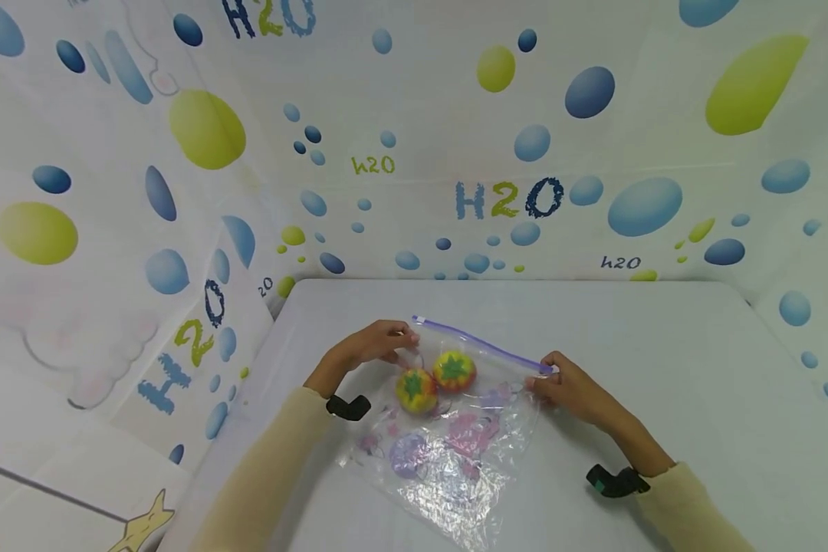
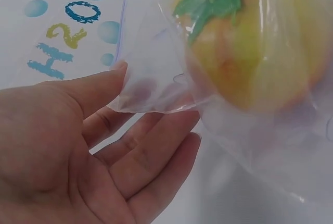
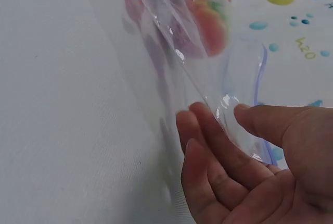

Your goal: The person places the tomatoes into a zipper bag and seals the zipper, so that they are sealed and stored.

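Note:
A clear plastic bag [image 1: 448, 491] with a purple zip strip [image 1: 483, 343] and pink and purple prints lies slanted above the white table. Two yellow-red round fruits with green star-shaped tops, one at the left [image 1: 416, 391] and one beside it [image 1: 454, 370], show through the film near the zip. My left hand [image 1: 372, 345] pinches the bag's upper left edge between thumb and fingers; in the left wrist view this hand [image 2: 104, 135] is close to a fruit [image 2: 255, 52]. The bag's upper right corner is held by my right hand [image 1: 569, 387], its thumb and fingers on the film [image 3: 244, 172].
The white table [image 1: 662, 345] reaches back to a wall sheet [image 1: 441, 100] printed with blue and green drops and "H2O". Another printed sheet [image 1: 96, 307] hangs along the left side. Black bands sit at both wrists, by beige sleeves.

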Tool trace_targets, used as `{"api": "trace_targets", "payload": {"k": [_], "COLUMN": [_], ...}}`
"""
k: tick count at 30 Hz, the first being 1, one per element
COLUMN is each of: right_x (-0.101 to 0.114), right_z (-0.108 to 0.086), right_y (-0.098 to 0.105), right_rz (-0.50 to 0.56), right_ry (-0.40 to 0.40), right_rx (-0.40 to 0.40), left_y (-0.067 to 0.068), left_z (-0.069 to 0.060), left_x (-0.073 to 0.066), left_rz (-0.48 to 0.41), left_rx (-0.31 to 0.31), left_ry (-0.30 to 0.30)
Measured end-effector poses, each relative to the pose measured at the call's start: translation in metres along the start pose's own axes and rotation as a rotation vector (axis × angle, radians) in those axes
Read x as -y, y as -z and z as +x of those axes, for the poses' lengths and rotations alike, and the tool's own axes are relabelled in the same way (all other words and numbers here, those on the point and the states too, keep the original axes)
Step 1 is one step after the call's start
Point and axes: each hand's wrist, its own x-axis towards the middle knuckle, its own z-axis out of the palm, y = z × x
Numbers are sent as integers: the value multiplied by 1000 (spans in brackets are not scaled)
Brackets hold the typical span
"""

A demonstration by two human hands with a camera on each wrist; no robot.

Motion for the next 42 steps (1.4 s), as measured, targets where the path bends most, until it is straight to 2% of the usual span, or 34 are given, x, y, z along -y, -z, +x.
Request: {"api": "trace_targets", "payload": {"k": [4, 7, 13, 17, 24, 32, 36, 42], "right_x": [0, -1, -1, -1, 3, 0, -2, -4], "right_z": [0, 0, -1, -3, -6, -9, -8, -7], "right_y": [3, 5, 9, 12, 19, 27, 31, 35], "right_rz": [111, 147, 154, 164, 161, 181, 195, 190], "right_ry": [29, 60, 98, 86, 77, 88, 80, 84], "right_rx": [2, -6, 9, 21, 32, 78, 87, 101], "left_y": [-3, -4, -9, -13, -17, -21, -23, -26], "left_z": [-6, -9, -14, -18, -25, -35, -35, -35], "left_x": [2, 6, 17, 19, 18, 21, 25, 29], "left_rz": [-15, -24, -57, -90, -114, -92, -96, -92], "left_rx": [-23, -50, -102, -121, -150, -181, -187, -165], "left_ry": [12, 8, -8, -19, -87, -165, -186, -200]}}
